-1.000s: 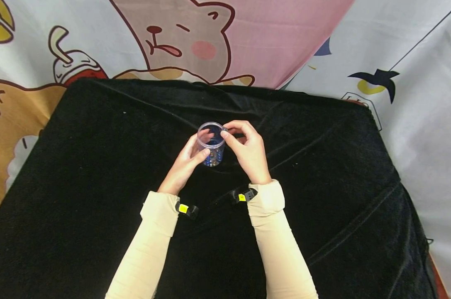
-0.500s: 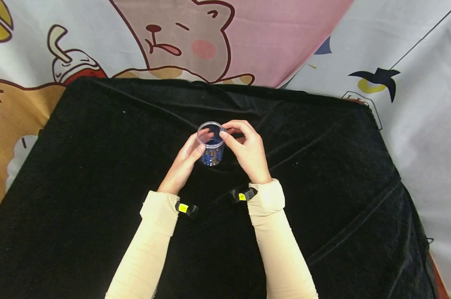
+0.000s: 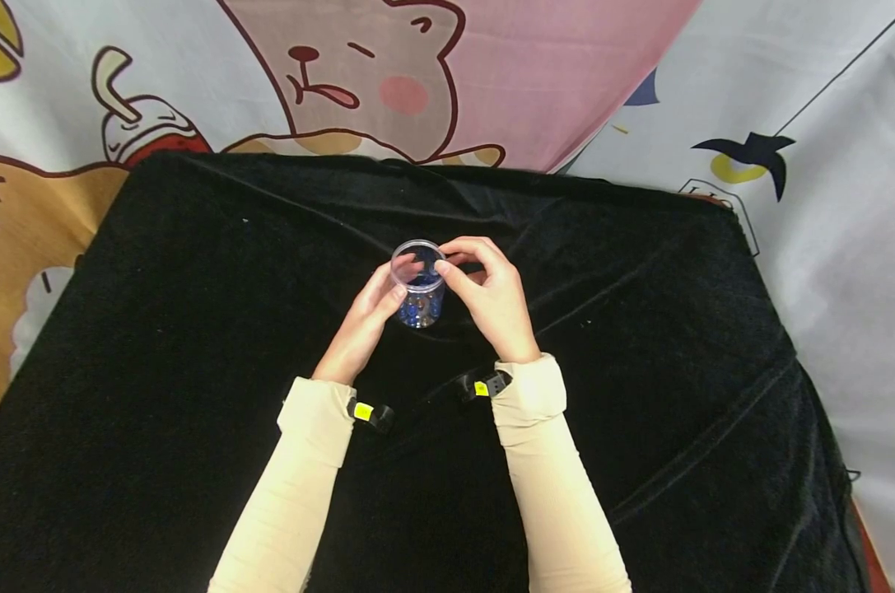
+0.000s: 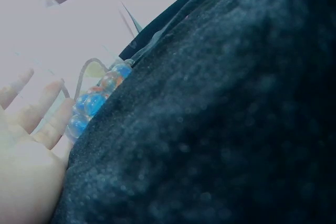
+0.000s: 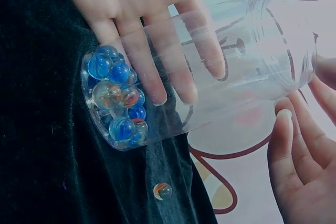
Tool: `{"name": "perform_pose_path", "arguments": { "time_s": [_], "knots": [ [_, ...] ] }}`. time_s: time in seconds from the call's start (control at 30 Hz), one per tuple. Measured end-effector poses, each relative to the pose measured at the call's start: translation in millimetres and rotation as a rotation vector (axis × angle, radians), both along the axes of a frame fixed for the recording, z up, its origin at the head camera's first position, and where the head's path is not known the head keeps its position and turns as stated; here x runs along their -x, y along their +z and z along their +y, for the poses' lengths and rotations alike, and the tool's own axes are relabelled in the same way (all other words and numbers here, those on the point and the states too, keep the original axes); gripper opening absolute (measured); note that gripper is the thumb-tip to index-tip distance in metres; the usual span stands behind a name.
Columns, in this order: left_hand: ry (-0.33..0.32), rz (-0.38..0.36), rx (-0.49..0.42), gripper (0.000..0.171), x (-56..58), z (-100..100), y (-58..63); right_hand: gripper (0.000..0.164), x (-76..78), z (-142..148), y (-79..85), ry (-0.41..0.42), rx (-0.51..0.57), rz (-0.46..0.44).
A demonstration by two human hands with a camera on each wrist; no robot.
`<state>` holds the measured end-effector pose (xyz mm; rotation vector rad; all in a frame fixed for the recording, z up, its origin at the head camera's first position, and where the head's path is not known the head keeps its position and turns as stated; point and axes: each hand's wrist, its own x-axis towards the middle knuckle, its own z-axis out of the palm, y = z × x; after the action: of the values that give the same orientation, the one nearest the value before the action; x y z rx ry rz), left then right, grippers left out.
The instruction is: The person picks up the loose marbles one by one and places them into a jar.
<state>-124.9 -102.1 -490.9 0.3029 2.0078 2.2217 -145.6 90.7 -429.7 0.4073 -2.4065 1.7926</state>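
Observation:
A clear plastic jar (image 3: 420, 284) stands upright, its mouth uncovered. Blue and orange glass marbles (image 5: 119, 98) lie in its bottom, and part of the pile (image 4: 94, 103) shows in the left wrist view. My left hand (image 3: 360, 321) holds the jar from the left, thumb in front and fingers spread behind the wall. My right hand (image 3: 497, 301) has its thumb and forefinger at the right of the rim, gripping it. Whether anything small sits between those fingertips is hidden. One loose marble (image 5: 163, 191) shows outside the jar in the right wrist view.
A black velvet cloth (image 3: 640, 371) with folds covers the table. Behind it hangs a printed curtain (image 3: 580, 74) with cartoon figures. Each cuff carries a small black strap device (image 3: 484, 387) with a yellow label.
A small bluish ball at the right fingertips by the rim no longer shows there. The left thumb has shifted slightly up and left on the jar. Both arms stay nearly still.

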Motion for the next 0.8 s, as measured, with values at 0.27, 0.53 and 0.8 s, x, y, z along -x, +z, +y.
{"name": "perform_pose_path", "arguments": {
  "time_s": [0.27, 0.53, 0.8],
  "knots": [
    [0.002, -0.023, 0.016, 0.048, -0.3, -0.2, 0.8, 0.024, -0.5, 0.2, 1.0, -0.003, -0.007, -0.007],
    [0.002, -0.039, 0.023, 0.047, 0.0, -0.5, 1.1, 0.024, 0.3, 0.3, 0.7, -0.002, -0.013, -0.014],
    [0.002, -0.047, 0.026, 0.047, -0.2, -0.6, 1.6, 0.024, 0.3, 0.3, 2.0, 0.000, -0.010, -0.027]
  ]
}}
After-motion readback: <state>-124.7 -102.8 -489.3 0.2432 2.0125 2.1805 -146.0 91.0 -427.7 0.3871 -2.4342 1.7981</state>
